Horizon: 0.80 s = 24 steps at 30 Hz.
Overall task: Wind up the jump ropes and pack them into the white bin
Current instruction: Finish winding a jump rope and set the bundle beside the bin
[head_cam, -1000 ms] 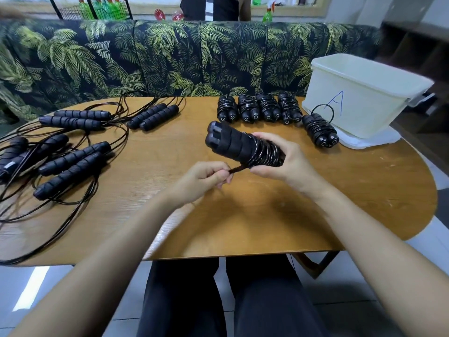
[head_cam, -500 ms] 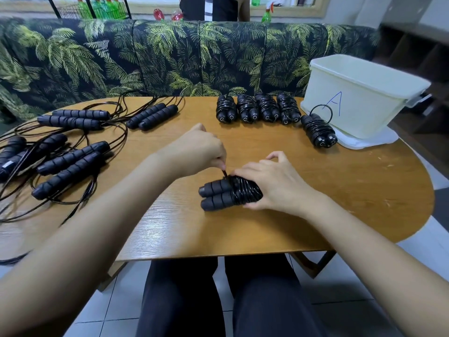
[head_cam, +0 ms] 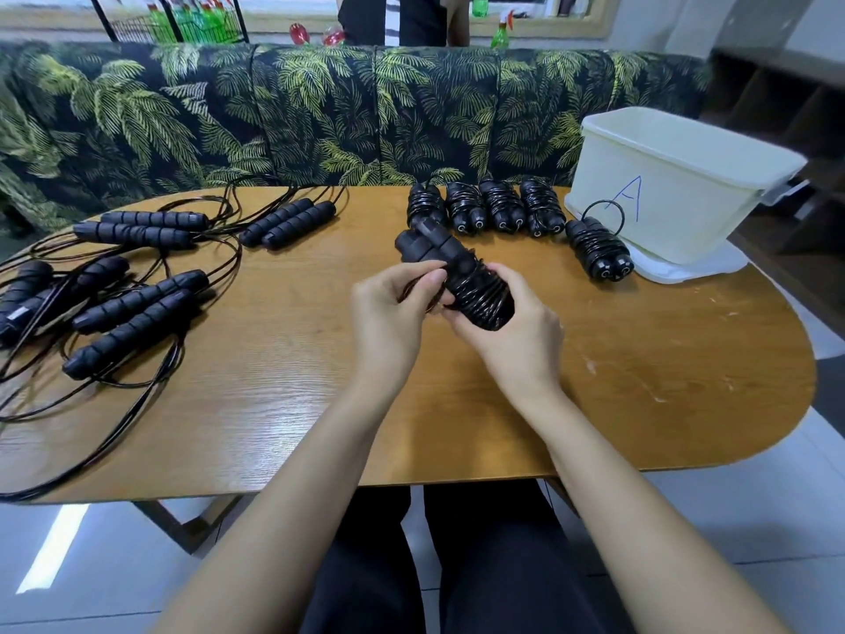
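A black jump rope bundle, two foam handles with cord coiled around them, is lifted above the table's middle. My right hand grips its coiled lower end. My left hand pinches the loose cord end against the bundle's left side. Several wound bundles lie in a row at the table's far edge, one more wound bundle beside the white bin, which stands at the far right marked with a blue "A". Several unwound ropes sprawl on the left.
The oval wooden table ends close to my lap. The bin rests on its white lid. A leaf-patterned sofa back runs behind the table, and a person stands beyond it. Loose cords trail over the table's left edge.
The bundle lay on the table half a second ago under both hands; it is now lifted and tilted, handles pointing up-left, with my left hand moved to its side.
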### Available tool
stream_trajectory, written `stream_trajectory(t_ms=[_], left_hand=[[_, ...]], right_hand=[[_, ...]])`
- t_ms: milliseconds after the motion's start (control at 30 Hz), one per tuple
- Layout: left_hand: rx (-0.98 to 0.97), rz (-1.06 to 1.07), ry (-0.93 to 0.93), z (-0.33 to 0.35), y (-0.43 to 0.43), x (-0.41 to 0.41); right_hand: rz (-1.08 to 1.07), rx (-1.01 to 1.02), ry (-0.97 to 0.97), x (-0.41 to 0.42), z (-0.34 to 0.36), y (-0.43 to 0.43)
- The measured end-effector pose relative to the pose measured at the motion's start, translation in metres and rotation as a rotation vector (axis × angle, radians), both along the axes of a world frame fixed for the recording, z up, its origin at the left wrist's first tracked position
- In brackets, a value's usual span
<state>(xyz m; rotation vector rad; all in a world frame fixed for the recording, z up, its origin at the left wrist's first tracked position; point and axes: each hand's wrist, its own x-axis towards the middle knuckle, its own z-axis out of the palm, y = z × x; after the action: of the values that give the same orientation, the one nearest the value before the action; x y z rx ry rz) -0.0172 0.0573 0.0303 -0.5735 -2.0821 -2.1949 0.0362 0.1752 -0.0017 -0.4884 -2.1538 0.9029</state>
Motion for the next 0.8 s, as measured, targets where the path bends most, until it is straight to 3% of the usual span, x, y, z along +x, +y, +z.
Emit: stream_trajectory(t_ms=[200,400,667,800], left_hand=[[0.073,0.033,-0.103,0.005,-0.016,-0.002],[0.378,-0.270,-0.437,0.012,-0.021,0.006],[0.219,-0.315,-0.428,0.015,-0.031,0.006],[0.106,-0.281,-0.387,0.009,-0.031,0.001]], right_hand=[[0.104,-0.246,0.059,0.011,0.004,-0.005],[0.337,-0.573,0.153,0.024,0.000,-0.015],[0.586,-0.218,-0.150,0.038,0.010,0.003],[0.594,-0.241,-0.122,0.036,0.007,0.004]])
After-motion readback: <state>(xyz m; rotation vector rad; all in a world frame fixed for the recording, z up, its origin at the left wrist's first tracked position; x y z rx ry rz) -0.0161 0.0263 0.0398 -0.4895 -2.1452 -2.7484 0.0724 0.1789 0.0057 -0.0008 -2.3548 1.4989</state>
